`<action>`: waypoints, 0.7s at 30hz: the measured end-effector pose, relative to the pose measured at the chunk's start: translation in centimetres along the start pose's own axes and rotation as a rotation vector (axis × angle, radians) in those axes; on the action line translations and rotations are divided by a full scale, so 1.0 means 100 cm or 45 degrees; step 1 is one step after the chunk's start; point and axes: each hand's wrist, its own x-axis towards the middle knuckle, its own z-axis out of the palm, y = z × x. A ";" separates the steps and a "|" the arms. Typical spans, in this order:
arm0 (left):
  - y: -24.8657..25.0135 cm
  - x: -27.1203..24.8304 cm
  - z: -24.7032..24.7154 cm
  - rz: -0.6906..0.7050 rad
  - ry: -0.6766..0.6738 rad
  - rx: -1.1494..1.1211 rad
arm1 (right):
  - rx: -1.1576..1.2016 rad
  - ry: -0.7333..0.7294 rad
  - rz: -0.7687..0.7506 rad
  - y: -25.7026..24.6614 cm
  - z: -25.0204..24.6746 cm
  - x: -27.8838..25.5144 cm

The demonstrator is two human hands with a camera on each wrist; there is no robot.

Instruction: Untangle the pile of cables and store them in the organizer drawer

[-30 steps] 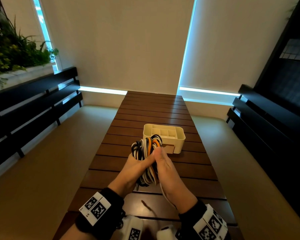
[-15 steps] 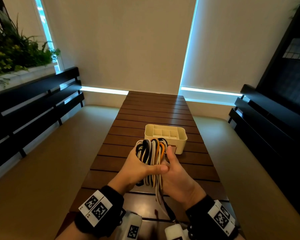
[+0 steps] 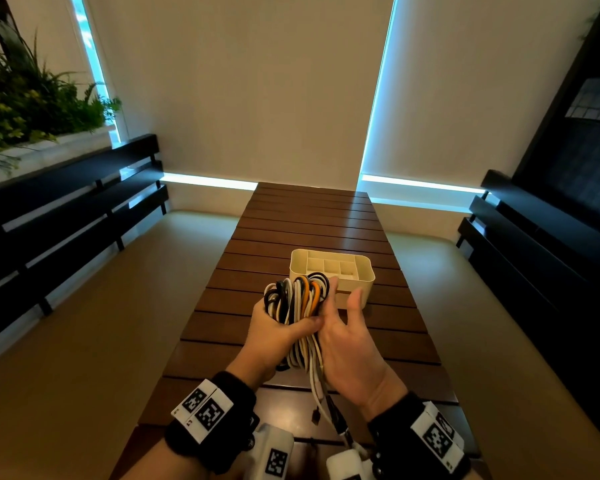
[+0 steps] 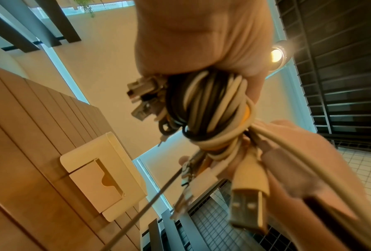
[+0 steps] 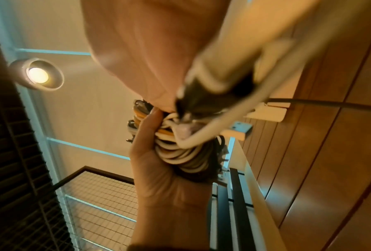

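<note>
Head view: unlabelled cable bundle (image 3: 297, 299) in left hand (image 3: 274, 336) grip.

Head view high, facing forward and down the table (image 3: 312, 216), both wrist views close under the hands, tilted upward, all three sharing the cable bundle (image 3: 297, 299) and organizer (image 3: 354, 282)

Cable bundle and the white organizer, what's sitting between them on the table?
Nothing: in the head view only bare wooden table slats separate the cable bundle from the organizer.
</note>
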 end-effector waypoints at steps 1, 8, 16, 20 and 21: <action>-0.001 0.001 0.001 0.003 0.015 0.010 | -0.073 0.025 -0.012 0.002 0.001 0.001; 0.007 0.012 -0.011 -0.070 0.163 -0.174 | -0.385 0.457 -0.175 -0.007 -0.032 -0.005; 0.017 0.024 -0.017 0.150 0.301 0.181 | -0.953 0.285 0.580 -0.018 -0.026 -0.036; 0.017 0.021 -0.007 0.316 0.365 0.311 | -0.862 0.059 0.655 -0.022 -0.008 -0.047; 0.016 0.019 -0.005 0.353 0.371 0.340 | -0.821 -0.043 0.693 -0.022 -0.002 -0.048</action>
